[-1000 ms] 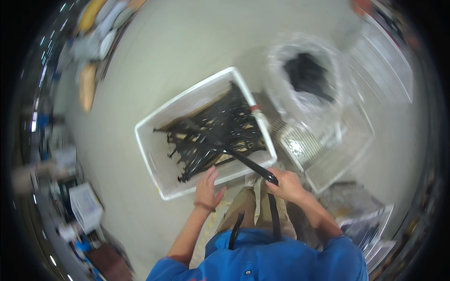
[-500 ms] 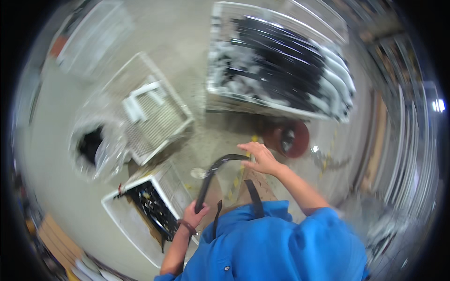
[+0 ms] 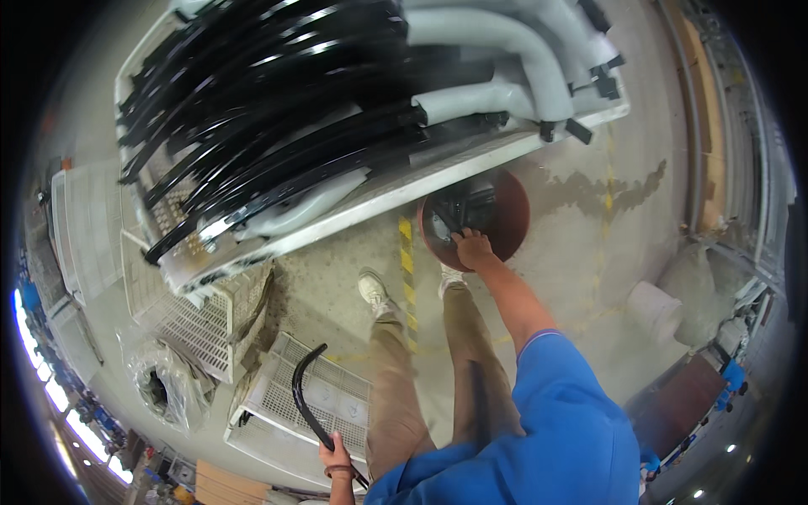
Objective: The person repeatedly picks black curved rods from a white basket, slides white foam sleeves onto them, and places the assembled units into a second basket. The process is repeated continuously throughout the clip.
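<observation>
A curved black hose (image 3: 300, 389) rises from my left hand (image 3: 337, 456), which is closed around its lower part. Its free end points up and bends over to the right. My right hand (image 3: 474, 249) reaches over the near rim of a round dark-red bucket (image 3: 519, 210). Its fingers are bent against a dark piece (image 3: 446, 217) inside, whose kind I cannot make out. Other dark contents lie in the bucket's shadow.
A large white crate (image 3: 370, 195) holds many black hoses (image 3: 278, 101) and pale wrapped curved pieces (image 3: 505, 34), overhanging the bucket. White baskets (image 3: 189, 316) and a plastic-wrapped roll (image 3: 168, 387) stand left. Yellow-black tape (image 3: 406, 252) marks the floor.
My right hand has left the hose and moved down into the bucket. My left hand keeps the hose, now lower and farther left. My view has moved closer to the large crate.
</observation>
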The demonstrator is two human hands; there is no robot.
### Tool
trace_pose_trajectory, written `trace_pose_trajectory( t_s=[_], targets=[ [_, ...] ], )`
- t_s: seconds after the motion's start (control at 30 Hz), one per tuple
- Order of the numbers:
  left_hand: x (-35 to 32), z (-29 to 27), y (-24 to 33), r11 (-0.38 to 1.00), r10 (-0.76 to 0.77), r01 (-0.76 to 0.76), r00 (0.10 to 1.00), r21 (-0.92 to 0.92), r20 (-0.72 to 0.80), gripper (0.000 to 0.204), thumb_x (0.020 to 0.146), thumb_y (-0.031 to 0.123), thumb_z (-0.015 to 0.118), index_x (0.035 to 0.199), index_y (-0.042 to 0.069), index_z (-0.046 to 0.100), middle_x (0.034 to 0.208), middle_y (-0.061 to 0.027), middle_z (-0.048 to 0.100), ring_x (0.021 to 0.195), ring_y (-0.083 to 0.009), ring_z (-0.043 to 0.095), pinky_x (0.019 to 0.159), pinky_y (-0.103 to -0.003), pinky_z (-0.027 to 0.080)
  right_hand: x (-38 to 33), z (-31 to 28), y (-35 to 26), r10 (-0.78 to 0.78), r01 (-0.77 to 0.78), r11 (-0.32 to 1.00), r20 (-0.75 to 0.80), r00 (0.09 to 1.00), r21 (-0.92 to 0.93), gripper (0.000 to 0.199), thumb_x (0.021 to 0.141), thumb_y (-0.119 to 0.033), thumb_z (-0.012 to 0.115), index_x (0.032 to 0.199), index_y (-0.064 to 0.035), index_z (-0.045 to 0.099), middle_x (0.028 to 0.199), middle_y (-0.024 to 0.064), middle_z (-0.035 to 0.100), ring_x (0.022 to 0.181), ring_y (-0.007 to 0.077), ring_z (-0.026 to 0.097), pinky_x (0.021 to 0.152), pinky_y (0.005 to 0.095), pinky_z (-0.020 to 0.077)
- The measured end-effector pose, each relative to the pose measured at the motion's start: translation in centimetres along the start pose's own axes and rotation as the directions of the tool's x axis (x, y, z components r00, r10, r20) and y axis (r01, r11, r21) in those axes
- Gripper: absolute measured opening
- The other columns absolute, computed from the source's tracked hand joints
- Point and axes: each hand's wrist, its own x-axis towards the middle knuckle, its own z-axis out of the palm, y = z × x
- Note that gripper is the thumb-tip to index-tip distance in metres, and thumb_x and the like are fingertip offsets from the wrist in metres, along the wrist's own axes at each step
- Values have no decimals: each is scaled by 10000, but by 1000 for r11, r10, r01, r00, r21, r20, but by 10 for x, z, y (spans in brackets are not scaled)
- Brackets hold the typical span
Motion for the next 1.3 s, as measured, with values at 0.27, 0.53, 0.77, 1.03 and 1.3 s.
trace_pose_trajectory(
  t_s=[0.27,0.53,0.77,1.03,1.3],
  targets=[
    [45,27,-10,976,77,-93,993,194,90,263,911,272,695,801,68,572,518,27,485,366,-91,437,339,-264,361,168,167,35,121,-148,982,205,971,120,556,958,-224,461,1495,-296,337,1488,153,389,1287,354,489,1062,475,390],
    [27,57,45,891,169,-218,973,398,154,318,839,281,760,762,0,631,611,-34,587,584,-112,517,570,-325,459,102,57,24,-6,-45,983,280,960,177,633,841,-243,596,1447,-186,418,1262,194,611,1157,329,608,950,409,507],
    [-18,66,149,904,302,-394,861,163,408,341,857,307,746,744,3,640,612,0,573,582,-91,503,549,-295,439,-123,-102,85,58,-77,853,52,997,517,742,805,-395,685,1394,-11,450,1144,256,639,1082,399,607,917,458,497],
    [-128,15,287,894,438,-392,663,-216,608,253,920,233,686,753,54,622,505,44,482,372,-54,401,354,-231,290,-367,-227,114,-102,210,171,-195,975,963,663,804,-165,760,1386,-37,468,1052,50,629,961,127,586,887,296,480],
    [-215,-20,352,796,587,-540,581,-273,564,280,945,270,647,779,59,569,488,39,434,357,-67,375,341,-245,281,-284,-295,48,-15,633,481,-716,698,607,446,843,-169,672,1247,-51,526,1135,145,617,1072,311,593,928,391,464]
  ],
)
